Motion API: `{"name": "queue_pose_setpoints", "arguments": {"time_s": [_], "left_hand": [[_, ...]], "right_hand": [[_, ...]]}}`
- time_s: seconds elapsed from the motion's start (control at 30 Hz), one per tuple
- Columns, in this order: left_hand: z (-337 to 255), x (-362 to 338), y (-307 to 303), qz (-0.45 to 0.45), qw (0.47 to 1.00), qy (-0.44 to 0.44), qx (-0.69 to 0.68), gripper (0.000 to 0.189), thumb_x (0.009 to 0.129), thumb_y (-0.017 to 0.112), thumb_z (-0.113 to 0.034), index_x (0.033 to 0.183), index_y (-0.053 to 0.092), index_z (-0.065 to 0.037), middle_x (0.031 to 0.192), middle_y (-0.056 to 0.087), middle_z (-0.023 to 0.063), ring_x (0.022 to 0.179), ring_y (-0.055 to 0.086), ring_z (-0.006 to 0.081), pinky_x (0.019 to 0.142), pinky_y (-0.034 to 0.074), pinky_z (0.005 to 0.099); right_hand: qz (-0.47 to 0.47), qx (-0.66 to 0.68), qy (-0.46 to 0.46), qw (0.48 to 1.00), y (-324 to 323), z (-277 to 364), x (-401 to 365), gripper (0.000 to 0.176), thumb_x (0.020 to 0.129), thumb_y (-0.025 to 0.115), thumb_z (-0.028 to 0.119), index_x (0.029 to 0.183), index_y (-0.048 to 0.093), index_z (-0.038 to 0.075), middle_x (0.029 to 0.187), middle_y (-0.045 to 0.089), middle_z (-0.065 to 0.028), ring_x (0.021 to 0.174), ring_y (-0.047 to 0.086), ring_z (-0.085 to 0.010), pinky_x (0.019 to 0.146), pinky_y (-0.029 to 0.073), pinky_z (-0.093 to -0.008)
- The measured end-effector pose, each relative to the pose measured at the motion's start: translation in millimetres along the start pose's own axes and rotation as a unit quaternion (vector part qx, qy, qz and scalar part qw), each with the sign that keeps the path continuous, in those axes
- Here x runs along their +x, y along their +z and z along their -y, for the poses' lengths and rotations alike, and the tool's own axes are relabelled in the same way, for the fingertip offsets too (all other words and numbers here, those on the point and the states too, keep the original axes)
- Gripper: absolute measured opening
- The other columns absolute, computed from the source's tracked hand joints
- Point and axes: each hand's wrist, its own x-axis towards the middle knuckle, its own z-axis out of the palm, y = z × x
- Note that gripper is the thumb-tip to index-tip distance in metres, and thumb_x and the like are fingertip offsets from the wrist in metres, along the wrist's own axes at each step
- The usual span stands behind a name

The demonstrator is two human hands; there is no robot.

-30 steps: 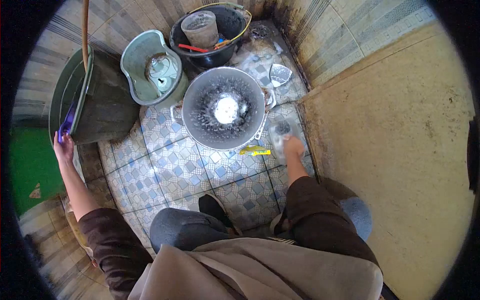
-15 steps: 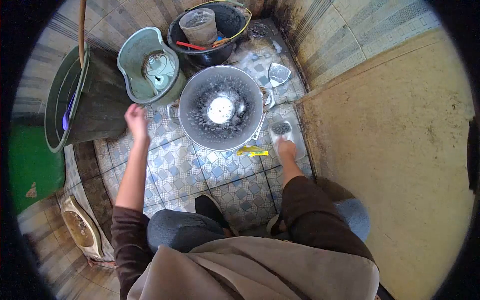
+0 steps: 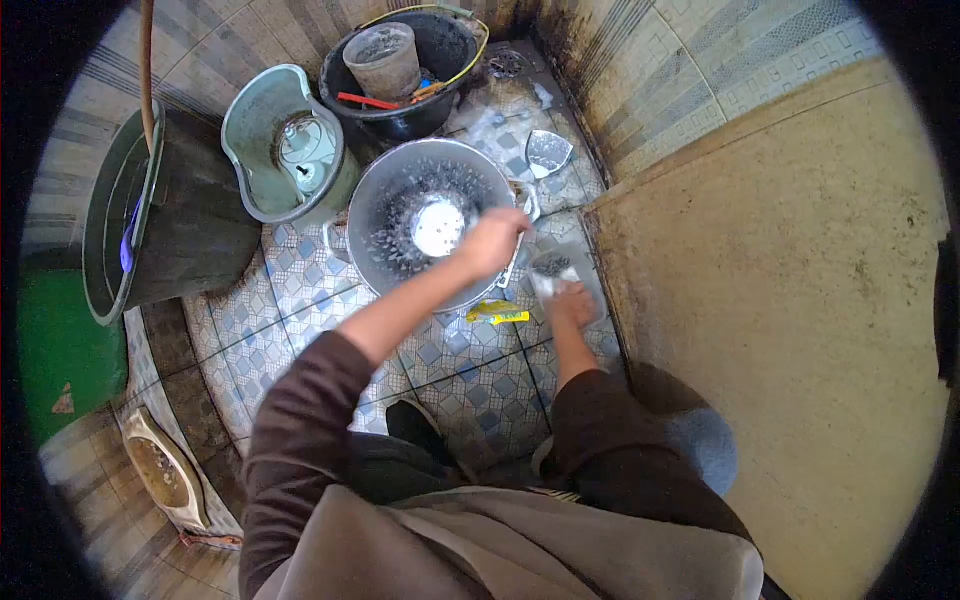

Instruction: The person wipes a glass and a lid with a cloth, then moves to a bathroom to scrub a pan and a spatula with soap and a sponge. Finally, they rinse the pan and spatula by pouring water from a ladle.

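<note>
A large metal pot [image 3: 385, 190] stands on the tiled floor, its inside speckled with foam and its bottom shining. My left hand [image 3: 490, 243] is over the pot's right rim, close to the right handle [image 3: 533, 203]. Its fingers are curled, and what they hold, if anything, is hidden. To the right of the pot my right hand [image 3: 572, 302] reaches into a clear plastic tub [image 3: 592, 262]. A dark scouring pad [image 3: 552, 264] and something white lie there by the fingers, which are curled and partly blurred. A yellow packet [image 3: 498, 312] rests on the floor between pot and tub.
Behind the pot are a pale green bucket [image 3: 232, 135] and a black basin [image 3: 455, 65] holding a grey pail [image 3: 383, 62]. A tall dark bin [image 3: 200, 215] stands left. A broken-looking shard [image 3: 549, 154] lies near the drain [image 3: 508, 64]. A stained panel [image 3: 770, 260] borders the right.
My left hand has swung from beside the green bucket across to the pot's right rim. My right hand stays at the plastic tub. The view has shifted slightly.
</note>
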Motion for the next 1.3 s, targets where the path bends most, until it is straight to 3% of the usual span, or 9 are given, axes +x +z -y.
{"name": "queue_pose_setpoints", "arguments": {"time_s": [0.23, 0.4, 0.5, 0.7, 0.73, 0.97, 1.03, 1.17, 1.3], "left_hand": [[38.4, 91.7, 163.2, -0.180, 0.965, -0.193, -0.014, 0.022, 0.069, 0.041, -0.005, 0.087, 0.054, -0.002, 0.090, 0.054, 0.0186, 0.087, 0.050, 0.0348, 0.080, 0.038, 0.0363], [95.9, 87.7, 205.5, 0.194, 0.917, -0.340, 0.078, 0.037, 0.075, 0.044, -0.012, 0.111, 0.041, -0.005, 0.105, 0.046, 0.0262, 0.097, 0.046, 0.0379, 0.083, 0.037, 0.0382], [98.8, 61.3, 205.0, -0.203, 0.877, -0.427, -0.085, 0.038, 0.075, 0.044, -0.012, 0.112, 0.041, -0.004, 0.110, 0.045, 0.0227, 0.101, 0.043, 0.0366, 0.087, 0.034, 0.0383], [100.7, 81.3, 204.0, -0.067, 0.820, -0.548, -0.152, 0.041, 0.074, 0.045, -0.015, 0.112, 0.040, -0.003, 0.111, 0.045, 0.0195, 0.101, 0.044, 0.0350, 0.087, 0.033, 0.0387], [127.7, 83.9, 206.9, 0.021, 0.891, -0.403, 0.210, 0.031, 0.079, 0.040, -0.021, 0.101, 0.050, -0.002, 0.104, 0.050, 0.0185, 0.099, 0.046, 0.0348, 0.084, 0.035, 0.0450], [10.4, 108.9, 95.1, -0.002, 0.911, -0.398, 0.106, 0.034, 0.070, 0.049, -0.016, 0.101, 0.051, 0.000, 0.099, 0.053, 0.0194, 0.089, 0.053, 0.0309, 0.082, 0.038, 0.0390], [4.1, 127.1, 69.7, 0.404, 0.866, -0.121, 0.269, 0.031, 0.068, 0.050, -0.014, 0.094, 0.054, 0.003, 0.083, 0.059, 0.0159, 0.079, 0.057, 0.0287, 0.073, 0.042, 0.0372], [-4.9, 109.0, 58.6, 0.075, 0.766, -0.467, -0.435, 0.025, 0.078, 0.036, -0.010, 0.060, 0.053, -0.005, 0.056, 0.055, 0.0079, 0.033, 0.038, 0.0133, 0.032, 0.030, 0.0277], [-36.9, 82.6, -12.9, 0.137, 0.753, -0.451, -0.460, 0.026, 0.081, 0.035, -0.014, 0.064, 0.053, -0.005, 0.050, 0.048, 0.0010, 0.030, 0.034, 0.0094, 0.027, 0.025, 0.0247]], "right_hand": [[0.172, 0.092, 0.024, 0.980, -19.2, -9.8, 9.9, 0.029, 0.077, 0.044, 0.030, 0.098, 0.049, 0.011, 0.089, 0.054, -0.0238, 0.087, 0.053, -0.0327, 0.076, 0.042, -0.0391], [0.001, 0.054, 0.056, 0.997, -5.5, -6.7, 4.9, 0.024, 0.078, 0.043, 0.027, 0.094, 0.047, 0.009, 0.088, 0.055, -0.0222, 0.084, 0.054, -0.0326, 0.070, 0.043, -0.0390], [-0.131, 0.084, 0.006, 0.988, -4.3, -9.5, 6.6, 0.020, 0.082, 0.037, 0.024, 0.091, 0.050, 0.011, 0.085, 0.057, -0.0171, 0.077, 0.056, -0.0305, 0.067, 0.044, -0.0408], [0.178, 0.043, 0.038, 0.982, -34.8, -2.5, 10.6, 0.035, 0.076, 0.042, 0.042, 0.090, 0.051, 0.010, 0.089, 0.057, -0.0122, 0.076, 0.056, -0.0308, 0.069, 0.043, -0.0443], [0.147, 0.055, 0.054, 0.986, -37.4, 0.5, 8.3, 0.043, 0.074, 0.044, 0.045, 0.094, 0.047, 0.007, 0.091, 0.055, -0.0172, 0.082, 0.055, -0.0326, 0.072, 0.043, -0.0426], [0.031, 0.172, 0.016, 0.984, 2.1, -18.8, 24.7, 0.047, 0.072, 0.051, 0.037, 0.105, 0.043, 0.005, 0.086, 0.055, -0.0202, 0.084, 0.054, -0.0320, 0.072, 0.043, -0.0398], [0.113, 0.148, -0.058, 0.981, -5.2, -21.8, 25.4, 0.050, 0.073, 0.049, 0.043, 0.103, 0.044, 0.003, 0.087, 0.054, -0.0225, 0.089, 0.052, -0.0337, 0.077, 0.041, -0.0391], [0.185, 0.118, 0.047, 0.975, -38.1, -12.3, 12.1, 0.046, 0.072, 0.052, 0.036, 0.107, 0.046, 0.007, 0.095, 0.053, -0.0222, 0.088, 0.053, -0.0335, 0.075, 0.043, -0.0398], [-0.054, 0.073, 0.052, 0.995, 65.1, -36.7, 37.6, 0.031, 0.073, 0.050, 0.032, 0.089, 0.056, 0.006, 0.094, 0.055, -0.0173, 0.088, 0.053, -0.0317, 0.076, 0.042, -0.0386]]}}
